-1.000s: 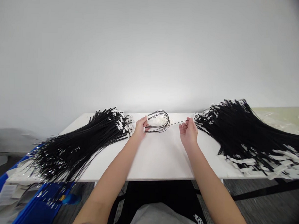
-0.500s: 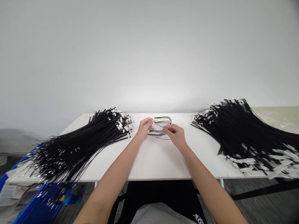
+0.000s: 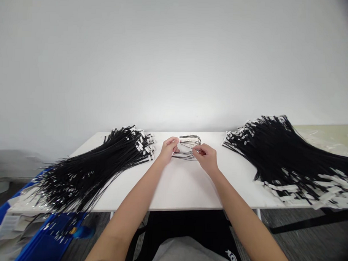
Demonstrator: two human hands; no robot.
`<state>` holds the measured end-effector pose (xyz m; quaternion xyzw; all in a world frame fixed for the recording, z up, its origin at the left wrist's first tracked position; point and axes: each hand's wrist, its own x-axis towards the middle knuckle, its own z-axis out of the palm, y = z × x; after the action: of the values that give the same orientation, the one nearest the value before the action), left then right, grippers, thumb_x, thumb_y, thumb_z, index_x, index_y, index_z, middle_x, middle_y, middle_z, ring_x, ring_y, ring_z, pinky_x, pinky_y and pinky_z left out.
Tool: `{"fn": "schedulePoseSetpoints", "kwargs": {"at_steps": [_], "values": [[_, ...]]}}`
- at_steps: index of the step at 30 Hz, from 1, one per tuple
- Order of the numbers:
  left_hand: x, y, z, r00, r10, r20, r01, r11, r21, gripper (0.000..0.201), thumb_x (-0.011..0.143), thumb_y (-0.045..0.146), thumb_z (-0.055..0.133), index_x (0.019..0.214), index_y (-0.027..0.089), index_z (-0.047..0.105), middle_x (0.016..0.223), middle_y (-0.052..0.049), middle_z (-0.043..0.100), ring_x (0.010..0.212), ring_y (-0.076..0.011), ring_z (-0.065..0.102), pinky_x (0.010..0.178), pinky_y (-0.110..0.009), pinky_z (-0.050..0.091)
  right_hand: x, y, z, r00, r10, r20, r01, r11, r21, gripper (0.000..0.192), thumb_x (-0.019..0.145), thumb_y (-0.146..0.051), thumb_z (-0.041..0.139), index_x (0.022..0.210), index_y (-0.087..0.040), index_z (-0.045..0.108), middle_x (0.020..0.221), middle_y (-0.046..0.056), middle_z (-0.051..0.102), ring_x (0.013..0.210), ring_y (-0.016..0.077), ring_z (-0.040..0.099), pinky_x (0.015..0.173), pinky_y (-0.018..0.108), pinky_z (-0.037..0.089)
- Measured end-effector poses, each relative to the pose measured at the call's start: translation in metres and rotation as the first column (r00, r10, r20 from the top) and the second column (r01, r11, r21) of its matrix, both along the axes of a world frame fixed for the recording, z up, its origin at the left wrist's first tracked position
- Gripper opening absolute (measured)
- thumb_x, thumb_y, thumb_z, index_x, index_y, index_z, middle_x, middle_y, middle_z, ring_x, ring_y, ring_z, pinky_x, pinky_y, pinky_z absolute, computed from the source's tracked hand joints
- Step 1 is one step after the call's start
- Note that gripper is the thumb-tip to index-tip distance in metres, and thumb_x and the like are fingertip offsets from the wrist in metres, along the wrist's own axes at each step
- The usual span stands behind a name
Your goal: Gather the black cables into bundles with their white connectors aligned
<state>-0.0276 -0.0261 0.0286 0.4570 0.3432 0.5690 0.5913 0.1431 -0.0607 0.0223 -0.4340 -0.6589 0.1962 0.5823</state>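
Note:
Several thin black wires (image 3: 187, 158) curve in a loop above the middle of the white table (image 3: 186, 188). My left hand (image 3: 169, 148) is closed on the wires at the loop's left side, with a small white piece showing at its fingertips. On the right side of the loop, my right hand (image 3: 206, 156) pinches wire between thumb and fingers. What exactly lies inside each grip is partly hidden by the fingers.
A large heap of black wires with white ends (image 3: 101, 170) lies to the left, overhanging the front edge above a blue bin (image 3: 52, 236). Another bundle of black wires with white connectors (image 3: 290, 157) covers the right side. A pale wall (image 3: 176, 69) stands behind.
My right hand has shifted slightly to the right, away from the left hand, and the wire loop reaches a little further right. My left hand stays in place.

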Motion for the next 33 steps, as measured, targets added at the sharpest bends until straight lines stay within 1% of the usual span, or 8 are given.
{"fn": "schedulePoseSetpoints", "kwargs": {"at_steps": [3,7,13,16,20,27,33], "values": [[0.000,0.000,0.000,1.000,-0.005,0.007,0.005,1.000,-0.011,0.024,0.067,0.038,0.065,0.070,0.017,0.054,0.039,0.009,0.028,0.037,-0.0038,0.027,0.046,-0.021,0.034,0.000,0.000,0.000,1.000,-0.009,0.021,0.008,1.000,0.019,0.011,0.071,-0.023,0.054,0.070,-0.020,0.064,0.062,-0.001,0.052,0.055,0.0100,0.043,0.051,0.023,0.038],[0.000,0.000,-0.001,1.000,-0.014,-0.003,0.014,1.000,0.004,0.024,0.069,0.039,0.063,0.070,0.017,0.054,0.038,0.009,0.029,0.036,-0.0039,0.028,0.047,-0.021,0.035,0.001,0.000,-0.001,0.997,-0.018,0.073,0.012,0.997,0.071,0.012,0.075,-0.024,0.052,0.073,-0.021,0.064,0.064,0.000,0.052,0.056,0.0104,0.045,0.050,0.023,0.038],[0.000,0.002,-0.005,0.999,-0.036,0.020,0.036,0.999,-0.002,0.025,0.070,0.039,0.063,0.068,0.017,0.051,0.038,0.009,0.029,0.036,-0.0039,0.028,0.046,-0.021,0.034,0.003,0.000,-0.005,0.970,-0.088,0.228,0.029,0.968,0.250,0.014,0.081,-0.025,0.049,0.079,-0.022,0.063,0.070,0.002,0.055,0.058,0.0105,0.047,0.054,0.023,0.040],[0.000,0.002,-0.005,0.998,-0.039,0.048,0.041,0.999,-0.034,0.027,0.069,0.039,0.064,0.067,0.017,0.049,0.039,0.009,0.028,0.034,-0.0037,0.027,0.042,-0.020,0.030,0.004,0.001,-0.009,0.943,-0.125,0.309,0.032,0.957,0.288,0.017,0.084,-0.026,0.046,0.083,-0.023,0.062,0.072,0.003,0.058,0.061,0.0110,0.050,0.054,0.022,0.040],[0.001,0.002,-0.005,0.995,-0.061,0.075,0.068,0.993,-0.094,0.032,0.067,0.039,0.065,0.061,0.017,0.042,0.040,0.009,0.026,0.033,-0.0037,0.025,0.036,-0.019,0.021,0.006,0.002,-0.012,0.910,-0.168,0.379,0.039,0.945,0.326,0.018,0.086,-0.026,0.044,0.084,-0.023,0.062,0.071,0.003,0.058,0.063,0.0111,0.052,0.054,0.022,0.039],[0.001,-0.001,-0.001,0.983,-0.105,0.151,0.125,0.983,-0.133,0.038,0.068,0.039,0.065,0.059,0.018,0.035,0.041,0.009,0.024,0.034,-0.0034,0.024,0.035,-0.018,0.014,0.005,0.002,-0.014,0.869,-0.218,0.443,0.028,0.917,0.397,0.017,0.087,-0.023,0.044,0.086,-0.023,0.062,0.072,0.002,0.059,0.062,0.0093,0.051,0.054,0.020,0.036],[0.001,-0.001,0.001,0.975,-0.110,0.195,0.139,0.979,-0.146,0.037,0.069,0.038,0.064,0.060,0.017,0.035,0.042,0.009,0.023,0.034,-0.0032,0.022,0.035,-0.018,0.015,0.004,0.002,-0.013,0.850,-0.261,0.457,0.011,0.877,0.480,0.013,0.084,-0.018,0.047,0.084,-0.021,0.060,0.071,0.000,0.058,0.060,0.0062,0.050,0.051,0.017,0.034]]}}
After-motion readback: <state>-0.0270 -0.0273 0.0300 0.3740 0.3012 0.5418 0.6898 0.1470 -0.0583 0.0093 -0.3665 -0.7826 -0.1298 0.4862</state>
